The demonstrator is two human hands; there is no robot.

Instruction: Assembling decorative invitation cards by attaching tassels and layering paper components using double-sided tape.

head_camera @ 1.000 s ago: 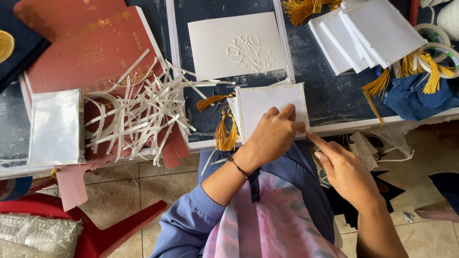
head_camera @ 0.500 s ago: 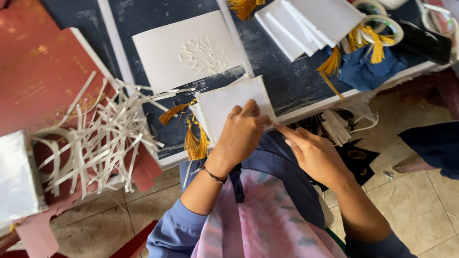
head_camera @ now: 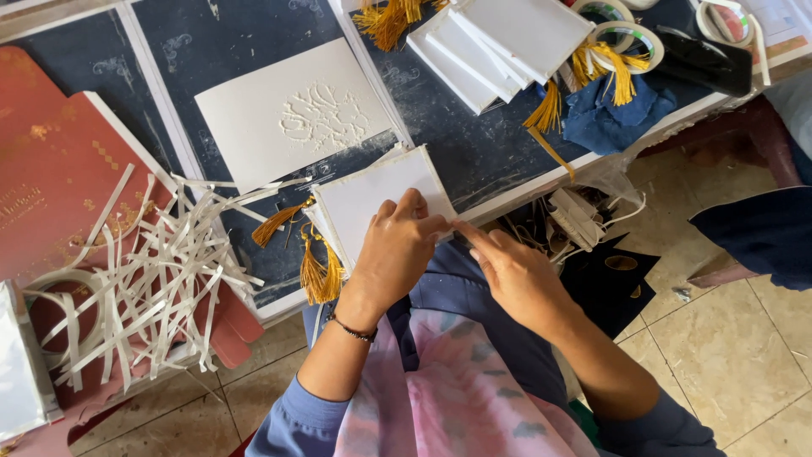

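Dark blue bench (head_camera: 474, 152) with pale ornament marks and white border strips ran across the top of the view; beige tiled floor (head_camera: 727, 338) lay below its front edge; a dark blue cloth shape (head_camera: 761, 237) sat at the right edge of the view.

Counts: one white embossed card (head_camera: 292, 118) lay flat mid-bench; one fanned stack of white cards (head_camera: 499, 42) sat by the back edge, about four or five edges showing, exact number unclear; two rolls of white tape (head_camera: 626, 38) beside that stack and a third at the back right corner; one black flat phone-like object (head_camera: 702, 63) near the right edge; one crumpled blue cloth (head_camera: 609, 106) under yellow tassels; one heap of white paper strips (head_camera: 144, 271) on a red gold-printed card cover (head_camera: 51, 178) at the left end.

The small stack of white cards with gold tassels (head_camera: 372, 199) rested at the front edge of the bench, tassels hanging off its left side.

Left hand (head_camera: 393, 254) lay palm-down on the stack's near corner, fingers together and curled, pressing the top card; right hand (head_camera: 516, 271) was just beside it off the bench edge, forefinger stretched to the stack's corner and touching the left fingertips, other fingers loosely bent; whether it pinched anything could not be told.
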